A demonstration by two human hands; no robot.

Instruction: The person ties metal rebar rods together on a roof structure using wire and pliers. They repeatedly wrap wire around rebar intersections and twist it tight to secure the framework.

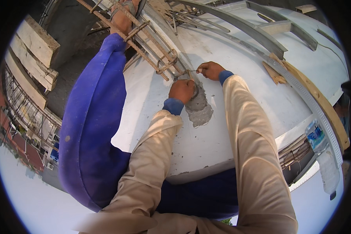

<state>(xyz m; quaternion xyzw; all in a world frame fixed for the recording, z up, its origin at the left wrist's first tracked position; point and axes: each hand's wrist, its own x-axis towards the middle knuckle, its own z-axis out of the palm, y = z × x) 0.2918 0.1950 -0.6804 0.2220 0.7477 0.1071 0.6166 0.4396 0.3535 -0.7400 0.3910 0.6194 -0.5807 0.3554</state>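
Note:
My left hand (182, 91) is closed beside the lower end of a rusty rebar cage (144, 43). What its fingers grip, if anything, is hidden. My right hand (210, 71), a little farther to the right, pinches a thin metal piece (192, 70) that points left toward the cage end. Whether that piece is wire or a slim tool is too small to tell. Beneath my left hand, a rough grey mortar patch (199, 111) marks the white slab (206, 152). A dark curved piece shows next to the left fist, partly covered by it.
My left leg in blue trousers (91, 117) stretches along the left, its sandalled foot (123, 17) at the cage. Metal channels (238, 33) and a long wooden strip (318, 93) lie right. Plastic bottles (316, 136) sit at the right edge; timber planks (33, 46) lie left.

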